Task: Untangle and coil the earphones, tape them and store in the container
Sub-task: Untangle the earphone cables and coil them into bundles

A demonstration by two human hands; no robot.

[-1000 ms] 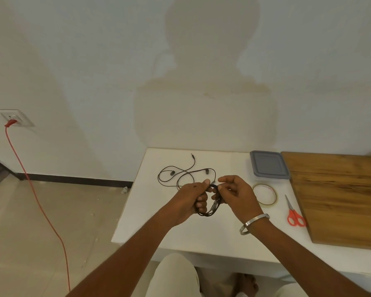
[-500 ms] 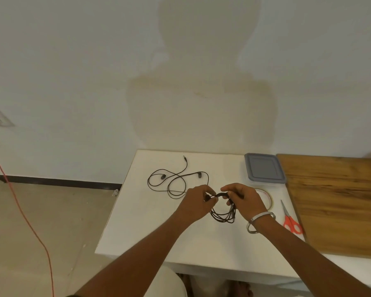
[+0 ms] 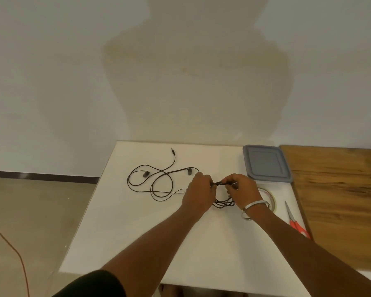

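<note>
An orange cable (image 3: 8, 243) ran across the floor at the far left, apart from the white surface (image 3: 120, 239).

On the left half of the surface, the loose part of the black earphones (image 3: 159, 181) lay in open loops. The plug end pointed toward the wall, and two earbuds rested among the loops, one at the left and one nearer the hands. One strand led from the loops to the left hand.

The left hand (image 3: 198, 194) was curled around the cable, pinching the top of a coiled bundle. The right hand (image 3: 242, 190) faced it, fingers curled, and gripped the same bundle at its top. The two hands nearly touched. The finished turns of the coil hung below and between them, just above or on the surface; contact could not be determined. A metal bangle (image 3: 253, 207) sat on the right wrist.

Directly behind the right hand, a roll of clear tape (image 3: 270, 198) lay flat on the surface, partly hidden by the wrist. Beyond it, near the wall, stood the grey-lidded container (image 3: 266, 163), lid on.

To the right of the tape, red-handled scissors (image 3: 295, 221) lay closed, blades pointing toward the wall, handles partly hidden by the right forearm. A wooden board (image 3: 341, 200) occupied the far right.
</note>
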